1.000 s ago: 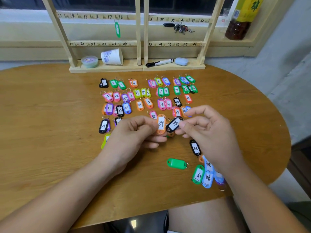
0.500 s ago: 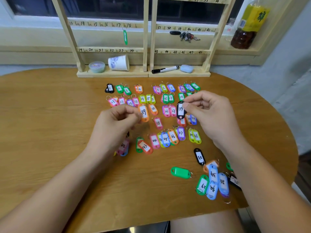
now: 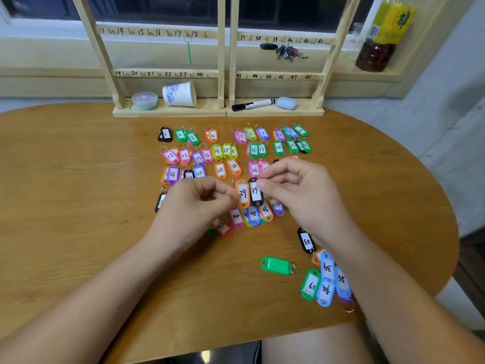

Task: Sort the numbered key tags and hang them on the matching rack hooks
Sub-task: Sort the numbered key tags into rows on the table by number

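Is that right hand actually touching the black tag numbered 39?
Touching. The head view shows the right hand pinching the black 39 tag at its top end.

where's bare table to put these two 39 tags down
Bare wood: the stretch left of the sorted rows, out to the table edge; also the near strip between the left hand and the plain green tag. Crowded: the rows ahead, under the orange 39 tag and black 39 tag, and the heap near the right hand.
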`<move>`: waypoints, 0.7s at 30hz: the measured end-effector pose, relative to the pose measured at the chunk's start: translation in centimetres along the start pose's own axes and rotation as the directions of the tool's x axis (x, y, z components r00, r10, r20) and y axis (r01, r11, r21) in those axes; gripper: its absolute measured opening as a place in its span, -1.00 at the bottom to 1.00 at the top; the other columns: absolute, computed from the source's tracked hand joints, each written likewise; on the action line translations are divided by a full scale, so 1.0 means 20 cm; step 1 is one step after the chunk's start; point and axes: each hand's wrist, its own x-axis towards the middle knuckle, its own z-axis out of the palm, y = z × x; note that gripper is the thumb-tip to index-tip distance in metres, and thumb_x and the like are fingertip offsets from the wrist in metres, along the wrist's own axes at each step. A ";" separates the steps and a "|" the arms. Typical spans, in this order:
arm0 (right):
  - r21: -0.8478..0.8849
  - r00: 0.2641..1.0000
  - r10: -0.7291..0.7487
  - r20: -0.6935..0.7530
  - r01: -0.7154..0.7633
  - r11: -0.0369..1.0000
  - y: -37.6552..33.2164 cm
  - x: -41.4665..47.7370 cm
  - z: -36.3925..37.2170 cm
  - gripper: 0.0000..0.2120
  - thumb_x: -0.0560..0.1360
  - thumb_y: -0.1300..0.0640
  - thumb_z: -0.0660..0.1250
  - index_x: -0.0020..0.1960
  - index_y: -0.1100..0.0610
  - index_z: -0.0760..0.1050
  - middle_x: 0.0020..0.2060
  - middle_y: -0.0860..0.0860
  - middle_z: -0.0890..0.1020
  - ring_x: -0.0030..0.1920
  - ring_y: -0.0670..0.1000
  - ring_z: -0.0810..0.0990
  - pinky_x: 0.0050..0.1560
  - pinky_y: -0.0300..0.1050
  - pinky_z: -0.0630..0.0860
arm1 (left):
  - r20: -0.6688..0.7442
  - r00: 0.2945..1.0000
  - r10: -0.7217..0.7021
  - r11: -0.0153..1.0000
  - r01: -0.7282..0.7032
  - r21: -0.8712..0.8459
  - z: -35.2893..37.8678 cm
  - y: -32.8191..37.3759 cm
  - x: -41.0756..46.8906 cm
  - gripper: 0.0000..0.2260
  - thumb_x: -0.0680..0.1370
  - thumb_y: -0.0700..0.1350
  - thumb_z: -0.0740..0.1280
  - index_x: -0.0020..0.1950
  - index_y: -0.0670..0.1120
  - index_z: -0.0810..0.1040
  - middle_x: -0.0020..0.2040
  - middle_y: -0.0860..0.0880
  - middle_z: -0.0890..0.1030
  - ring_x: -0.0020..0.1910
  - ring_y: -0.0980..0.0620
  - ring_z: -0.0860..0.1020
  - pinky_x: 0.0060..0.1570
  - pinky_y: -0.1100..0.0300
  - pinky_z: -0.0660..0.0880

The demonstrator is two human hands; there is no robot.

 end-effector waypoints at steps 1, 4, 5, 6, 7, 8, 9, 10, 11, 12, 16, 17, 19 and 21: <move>-0.005 1.000 -0.008 0.000 0.008 1.000 0.00 0.00 0.01 -0.91 0.53 0.29 0.55 0.00 0.17 0.70 -0.23 -0.01 0.75 -0.18 -0.05 0.74 -0.18 -0.25 0.60 | 0.003 1.000 -0.003 1.000 0.003 -0.005 0.00 0.00 0.00 -0.90 0.61 -0.15 0.46 -0.08 -0.06 0.74 -0.20 -0.15 0.73 -0.11 -0.33 0.69 0.05 -0.26 0.66; -0.016 0.998 -0.050 -0.024 0.050 0.999 0.00 -0.01 0.04 -0.90 0.52 0.29 0.56 -0.04 0.13 0.69 -0.21 -0.05 0.75 -0.15 -0.02 0.74 -0.11 -0.19 0.62 | 0.003 1.000 -0.013 1.000 0.013 -0.025 0.01 0.02 -0.01 -0.90 0.61 -0.15 0.46 -0.08 -0.07 0.75 -0.19 -0.16 0.74 -0.11 -0.35 0.69 0.04 -0.33 0.64; -0.006 0.998 -0.054 -0.030 0.054 0.999 0.00 -0.01 0.05 -0.90 0.52 0.29 0.56 -0.04 0.13 0.69 -0.20 -0.03 0.75 -0.14 0.01 0.75 -0.10 -0.14 0.65 | -0.010 1.000 -0.021 0.999 0.021 -0.025 0.01 0.02 -0.01 -0.90 0.61 -0.15 0.46 -0.09 -0.07 0.75 -0.19 -0.15 0.74 -0.11 -0.34 0.69 0.04 -0.28 0.66; 0.008 0.998 -0.054 -0.032 0.054 0.998 0.00 -0.02 0.06 -0.90 0.52 0.29 0.56 -0.04 0.13 0.69 -0.20 -0.01 0.75 -0.13 0.03 0.75 -0.07 -0.08 0.68 | -0.021 0.999 -0.028 0.999 0.028 -0.024 0.01 0.01 -0.01 -0.90 0.60 -0.16 0.46 -0.09 -0.07 0.75 -0.19 -0.14 0.74 -0.12 -0.32 0.69 0.00 -0.19 0.66; 0.019 0.998 -0.053 -0.033 0.054 0.998 0.00 -0.02 0.06 -0.90 0.52 0.29 0.56 -0.04 0.12 0.69 -0.19 0.01 0.75 -0.12 0.05 0.76 -0.04 -0.03 0.70 | -0.025 0.999 -0.032 0.999 0.031 -0.024 0.01 0.01 -0.01 -0.90 0.60 -0.15 0.47 -0.09 -0.07 0.75 -0.19 -0.14 0.74 -0.14 -0.30 0.69 -0.07 -0.09 0.63; 0.030 0.998 -0.051 -0.038 0.053 0.998 0.00 -0.03 0.07 -0.89 0.52 0.29 0.55 -0.04 0.11 0.69 -0.20 0.03 0.75 -0.12 0.06 0.76 -0.03 0.01 0.70 | -0.021 0.999 -0.035 0.999 0.034 -0.032 0.01 0.01 -0.01 -0.90 0.61 -0.13 0.48 -0.10 -0.08 0.75 -0.19 -0.15 0.74 -0.18 -0.28 0.69 -0.13 -0.01 0.59; 0.044 0.998 -0.046 -0.044 0.048 0.998 0.01 -0.04 0.08 -0.89 0.52 0.29 0.55 -0.05 0.11 0.68 -0.20 0.04 0.75 -0.13 0.07 0.76 -0.04 0.01 0.69 | -0.012 0.999 -0.039 0.998 0.038 -0.045 0.01 0.01 -0.01 -0.89 0.61 -0.12 0.49 -0.10 -0.09 0.74 -0.20 -0.17 0.74 -0.21 -0.27 0.68 -0.16 0.05 0.56; 0.065 0.998 -0.036 -0.049 0.039 0.997 0.01 -0.04 0.09 -0.89 0.52 0.29 0.55 -0.05 0.11 0.68 -0.21 0.05 0.75 -0.16 0.05 0.75 -0.07 -0.01 0.68 | -0.002 0.999 -0.042 0.997 0.042 -0.059 0.01 0.01 -0.01 -0.88 0.61 -0.10 0.49 -0.11 -0.10 0.73 -0.20 -0.18 0.73 -0.21 -0.29 0.69 -0.16 0.07 0.54; 0.090 0.998 -0.021 -0.053 0.025 0.996 0.01 -0.05 0.10 -0.89 0.53 0.29 0.55 -0.06 0.12 0.68 -0.23 0.06 0.75 -0.21 0.01 0.72 -0.12 -0.06 0.64 | 0.007 0.999 -0.046 0.997 0.046 -0.068 0.01 0.01 -0.01 -0.86 0.61 -0.08 0.50 -0.11 -0.11 0.73 -0.20 -0.20 0.73 -0.20 -0.32 0.69 -0.15 0.07 0.53; 0.116 0.998 0.001 -0.057 0.005 0.993 0.02 -0.05 0.11 -0.90 0.53 0.29 0.55 -0.06 0.12 0.68 -0.25 0.06 0.74 -0.26 -0.03 0.69 -0.15 -0.08 0.61 | 0.019 0.998 -0.054 0.996 0.055 -0.077 0.01 0.02 -0.01 -0.84 0.61 -0.06 0.50 -0.10 -0.12 0.72 -0.20 -0.20 0.73 -0.19 -0.35 0.69 -0.16 0.09 0.53; 0.151 0.997 0.067 -0.048 -0.059 0.987 0.02 -0.07 0.10 -0.94 0.54 0.25 0.55 -0.01 0.15 0.71 -0.23 0.10 0.75 -0.26 -0.03 0.67 -0.17 -0.07 0.61 | 0.048 0.994 -0.097 0.981 0.104 -0.164 0.01 0.04 -0.02 -0.85 0.57 -0.09 0.52 -0.06 -0.17 0.72 -0.22 -0.24 0.73 -0.31 -0.25 0.68 -0.37 0.25 0.51; 0.141 0.997 0.066 -0.043 -0.059 0.988 0.02 -0.07 0.09 -0.94 0.54 0.24 0.55 0.00 0.16 0.71 -0.22 0.11 0.75 -0.25 -0.03 0.68 -0.17 -0.10 0.62 | 0.046 0.994 -0.104 0.977 0.111 -0.181 0.02 0.04 -0.02 -0.85 0.56 -0.11 0.52 -0.05 -0.20 0.72 -0.23 -0.25 0.73 -0.34 -0.19 0.67 -0.40 0.27 0.50; 0.112 0.997 0.053 -0.048 -0.047 0.993 0.03 -0.07 0.09 -0.94 0.55 0.24 0.54 0.01 0.15 0.71 -0.21 0.09 0.76 -0.22 -0.01 0.71 -0.14 -0.08 0.67 | 0.047 0.992 -0.119 0.967 0.127 -0.219 0.02 0.04 -0.02 -0.86 0.53 -0.16 0.53 -0.04 -0.24 0.71 -0.23 -0.29 0.72 -0.36 -0.13 0.65 -0.41 0.28 0.52; 0.052 0.998 0.025 -0.063 -0.022 0.998 0.04 -0.07 0.09 -0.94 0.55 0.23 0.54 0.01 0.12 0.72 -0.20 0.05 0.76 -0.18 0.00 0.74 -0.09 -0.01 0.70 | 0.051 0.990 -0.130 0.958 0.139 -0.251 0.03 0.04 -0.01 -0.84 0.50 -0.17 0.56 -0.04 -0.25 0.70 -0.21 -0.32 0.71 -0.34 -0.15 0.64 -0.38 0.24 0.55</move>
